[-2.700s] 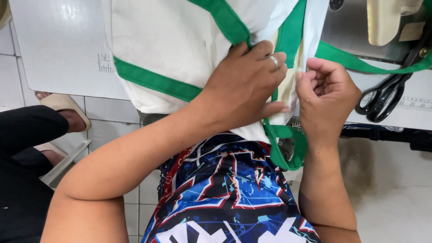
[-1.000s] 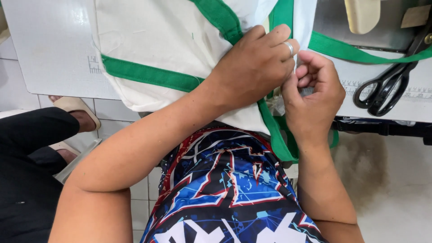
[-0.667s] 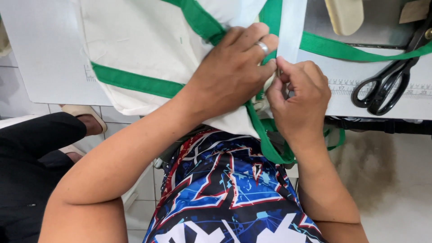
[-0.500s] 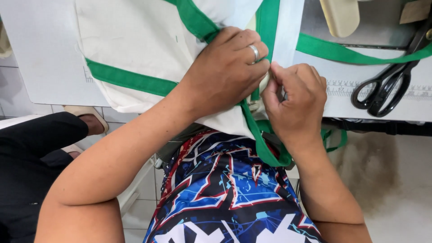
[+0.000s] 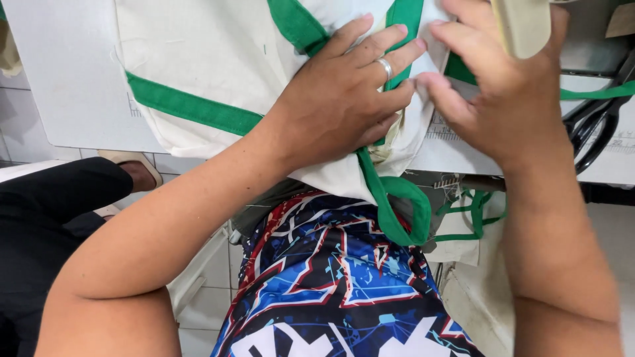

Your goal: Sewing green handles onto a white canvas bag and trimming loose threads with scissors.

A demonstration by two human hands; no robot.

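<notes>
The person is wearing a plain silver band ring [image 5: 385, 68] on the left hand [image 5: 344, 99], bare forearms, and blue, red and white patterned fabric shorts [image 5: 331, 284] just below that hand.

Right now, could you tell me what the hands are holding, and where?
Both hands press a cream cloth bag flat near its green strap.

No packages, labels, signs or screens show in the frame. The nearest thing to a marking is a printed ruler scale [image 5: 612, 142] at the right edge of the white tabletop [image 5: 59, 86], a thin strip of dark ticks on white, and a second short patch of ticks [image 5: 134, 106] at the left, beside the cloth.
</notes>
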